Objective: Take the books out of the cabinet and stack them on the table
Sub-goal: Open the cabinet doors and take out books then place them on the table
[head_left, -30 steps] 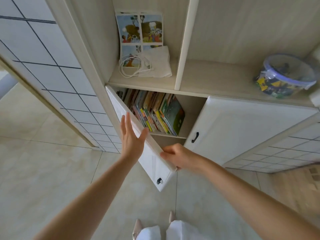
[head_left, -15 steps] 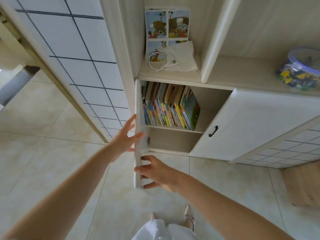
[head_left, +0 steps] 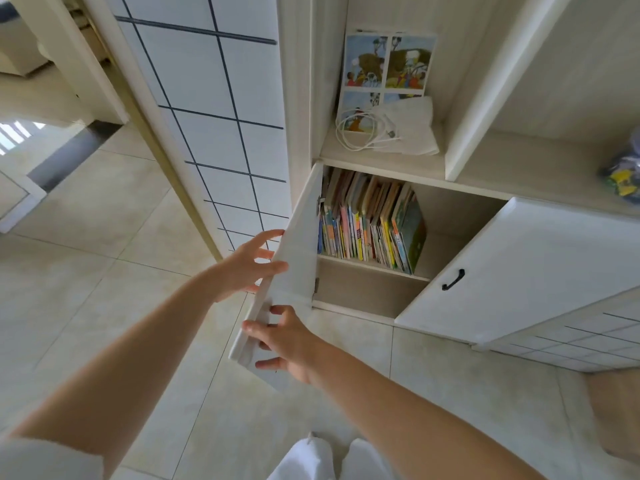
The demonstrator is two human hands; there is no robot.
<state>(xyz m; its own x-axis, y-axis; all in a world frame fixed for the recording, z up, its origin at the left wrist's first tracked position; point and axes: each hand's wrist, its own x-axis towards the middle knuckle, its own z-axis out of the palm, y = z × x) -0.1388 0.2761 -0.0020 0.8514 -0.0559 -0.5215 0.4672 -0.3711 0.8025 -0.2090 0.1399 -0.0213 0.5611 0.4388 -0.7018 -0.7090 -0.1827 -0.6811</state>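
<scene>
Several thin colourful books (head_left: 372, 225) stand upright in a row on the upper shelf of the low white cabinet, leaning left. The left cabinet door (head_left: 298, 268) is swung wide open towards me. My left hand (head_left: 251, 263) rests with spread fingers against the door's outer face. My right hand (head_left: 285, 341) grips the door's lower free edge, thumb on the outer face, fingers on the inner side. The right cabinet door (head_left: 519, 271) with its black handle (head_left: 453, 279) is shut.
The open shelf above holds a picture book (head_left: 388, 64) leaning on the back wall, a coiled white cable (head_left: 363, 131) and folded white cloth (head_left: 414, 128). A plastic tub of toys (head_left: 621, 171) sits at the right. A gridded white panel (head_left: 214, 112) stands left; tiled floor below.
The left door has swung further open to the left, with both hands following it. My view has shifted left, so more of the book row shows.
</scene>
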